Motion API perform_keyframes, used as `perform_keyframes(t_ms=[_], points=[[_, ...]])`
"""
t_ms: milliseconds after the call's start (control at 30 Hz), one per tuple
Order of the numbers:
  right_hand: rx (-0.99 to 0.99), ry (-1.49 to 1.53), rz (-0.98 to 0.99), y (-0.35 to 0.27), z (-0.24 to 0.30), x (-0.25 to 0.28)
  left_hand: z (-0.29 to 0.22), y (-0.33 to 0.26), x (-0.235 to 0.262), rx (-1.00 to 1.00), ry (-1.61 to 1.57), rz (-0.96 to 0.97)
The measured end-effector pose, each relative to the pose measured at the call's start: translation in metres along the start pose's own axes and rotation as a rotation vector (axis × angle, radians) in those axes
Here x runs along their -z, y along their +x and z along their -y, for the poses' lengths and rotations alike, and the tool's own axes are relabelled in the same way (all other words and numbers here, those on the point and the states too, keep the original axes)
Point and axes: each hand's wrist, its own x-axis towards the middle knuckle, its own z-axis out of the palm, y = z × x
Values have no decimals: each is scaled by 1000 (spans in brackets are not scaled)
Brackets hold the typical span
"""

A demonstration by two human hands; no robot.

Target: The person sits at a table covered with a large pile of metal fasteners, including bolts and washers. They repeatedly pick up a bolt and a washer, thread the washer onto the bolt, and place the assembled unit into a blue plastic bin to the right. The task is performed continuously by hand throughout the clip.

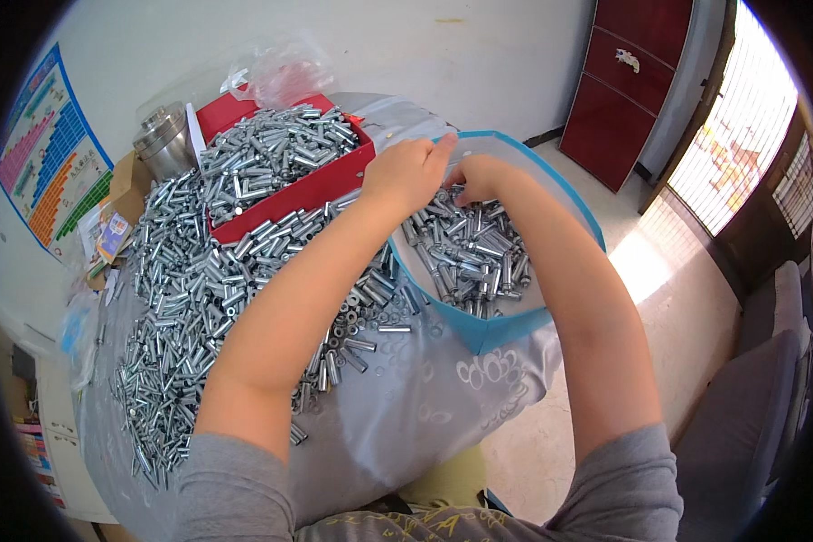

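I see both hands over the blue box [506, 327], which sits at the table's right edge. The left hand [406, 172] is curled narrow above the box's far rim; I cannot tell what it grips. The right hand [481, 176] is closed on small metal sleeves [470, 248] directly beneath it. The sleeves lie at mixed angles, nearer the right hand. The loose pile [190, 298] lies to the left.

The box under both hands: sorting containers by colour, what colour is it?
Blue outside, white inside; the head view shows it.
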Motion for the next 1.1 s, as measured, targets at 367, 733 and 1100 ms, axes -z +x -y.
perform_keyframes(t_ms=[367, 733, 1100], points=[[104, -136, -252, 1, 5, -13, 17, 1, -14, 38, -211, -113], [311, 1194, -486, -74, 181, 61, 14, -66, 83, 4, -552, -364], [561, 1442, -291, -54, 369, 12, 81, -213, 203, 139, -50, -643]])
